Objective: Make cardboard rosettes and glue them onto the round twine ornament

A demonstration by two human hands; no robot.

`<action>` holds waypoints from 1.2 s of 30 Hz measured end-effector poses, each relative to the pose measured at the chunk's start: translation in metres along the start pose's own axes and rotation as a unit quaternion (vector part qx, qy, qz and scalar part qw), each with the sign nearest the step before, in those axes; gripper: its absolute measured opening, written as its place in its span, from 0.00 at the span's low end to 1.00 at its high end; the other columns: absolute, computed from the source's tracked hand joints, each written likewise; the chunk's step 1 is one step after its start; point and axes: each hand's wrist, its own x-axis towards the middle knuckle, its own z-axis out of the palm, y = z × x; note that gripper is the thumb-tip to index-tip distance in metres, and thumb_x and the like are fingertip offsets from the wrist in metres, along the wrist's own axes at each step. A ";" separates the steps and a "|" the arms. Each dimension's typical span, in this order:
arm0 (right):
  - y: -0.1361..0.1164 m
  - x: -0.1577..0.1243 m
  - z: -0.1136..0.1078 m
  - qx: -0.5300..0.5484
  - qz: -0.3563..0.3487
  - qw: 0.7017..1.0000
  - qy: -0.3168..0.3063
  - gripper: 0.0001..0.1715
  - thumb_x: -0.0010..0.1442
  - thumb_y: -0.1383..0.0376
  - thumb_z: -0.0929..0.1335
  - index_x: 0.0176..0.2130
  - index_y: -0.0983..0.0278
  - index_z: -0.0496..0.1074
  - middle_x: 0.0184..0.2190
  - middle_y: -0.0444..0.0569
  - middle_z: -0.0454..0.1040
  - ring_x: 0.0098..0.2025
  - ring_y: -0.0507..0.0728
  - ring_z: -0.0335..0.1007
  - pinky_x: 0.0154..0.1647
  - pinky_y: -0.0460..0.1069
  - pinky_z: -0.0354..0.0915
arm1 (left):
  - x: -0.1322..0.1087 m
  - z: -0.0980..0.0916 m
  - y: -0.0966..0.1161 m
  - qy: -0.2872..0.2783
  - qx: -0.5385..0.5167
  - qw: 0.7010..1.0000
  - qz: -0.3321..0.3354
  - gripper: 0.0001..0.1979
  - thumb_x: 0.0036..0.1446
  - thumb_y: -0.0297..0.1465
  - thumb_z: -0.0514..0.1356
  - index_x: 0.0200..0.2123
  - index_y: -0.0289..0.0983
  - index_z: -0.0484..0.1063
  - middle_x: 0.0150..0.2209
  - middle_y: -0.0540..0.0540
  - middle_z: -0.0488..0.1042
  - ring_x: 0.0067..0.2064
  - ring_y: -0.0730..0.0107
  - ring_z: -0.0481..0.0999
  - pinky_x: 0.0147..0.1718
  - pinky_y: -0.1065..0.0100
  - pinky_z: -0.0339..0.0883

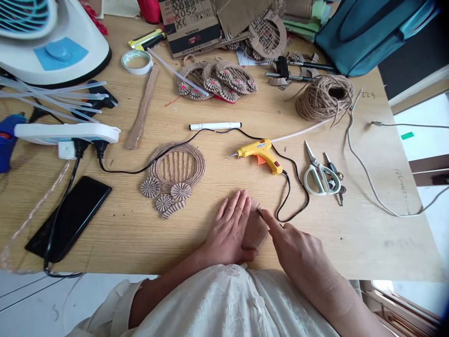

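Note:
My left hand lies flat with fingers stretched out, pressing a small piece of corrugated cardboard onto the wooden table. My right hand pinches a thin dark tool whose tip touches the cardboard's upper edge; I cannot make out what the tool is. A yellow hot glue gun lies just beyond the hands, its black cord looping to the right of them. A twine-wrapped cardboard ring with pleated rosettes sits to the upper left.
White-handled scissors and a ball of jute twine lie to the right. A white marker, several finished ornaments, tape roll, power strip, black phone, fan base and teal bag surround the work area.

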 end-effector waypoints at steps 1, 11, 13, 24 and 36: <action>-0.001 -0.001 0.000 0.002 0.003 1.000 -0.003 0.40 0.63 0.74 0.64 0.70 0.53 0.57 0.33 0.50 0.79 0.29 0.56 0.79 0.20 0.46 0.53 | 0.000 0.000 0.000 -0.003 0.000 1.000 0.000 0.62 0.49 0.61 0.58 0.72 0.23 0.43 0.73 0.28 0.41 0.74 0.44 0.45 0.70 0.51 0.38; -0.011 -0.008 0.006 0.051 0.043 0.997 -0.026 0.39 0.65 0.72 0.64 0.71 0.57 0.53 0.32 0.50 0.80 0.30 0.58 0.80 0.21 0.46 0.56 | 0.000 -0.002 0.003 -0.005 0.002 1.000 -0.008 0.59 0.52 0.60 0.57 0.72 0.23 0.44 0.73 0.29 0.42 0.74 0.45 0.45 0.70 0.51 0.42; -0.013 -0.009 0.008 0.069 0.053 0.996 -0.033 0.38 0.66 0.71 0.64 0.71 0.57 0.54 0.32 0.50 0.80 0.30 0.58 0.80 0.22 0.47 0.56 | 0.000 -0.002 0.003 -0.002 0.001 1.000 -0.006 0.59 0.52 0.60 0.58 0.71 0.22 0.44 0.73 0.29 0.41 0.74 0.45 0.44 0.70 0.51 0.42; -0.021 -0.022 0.011 0.144 0.096 0.984 -0.047 0.33 0.69 0.67 0.62 0.70 0.57 0.55 0.35 0.51 0.82 0.34 0.60 0.81 0.25 0.48 0.55 | -0.001 0.000 0.004 0.020 -0.002 1.000 -0.016 0.59 0.52 0.58 0.59 0.72 0.22 0.44 0.73 0.29 0.40 0.74 0.45 0.45 0.69 0.51 0.44; 0.006 0.009 -0.001 0.063 -0.023 0.996 0.062 0.30 0.70 0.67 0.60 0.68 0.52 0.57 0.37 0.48 0.80 0.36 0.58 0.79 0.26 0.48 0.54 | -0.012 -0.012 0.003 0.028 0.032 0.997 -0.071 0.62 0.46 0.62 0.63 0.71 0.25 0.48 0.73 0.26 0.45 0.72 0.38 0.50 0.66 0.45 0.50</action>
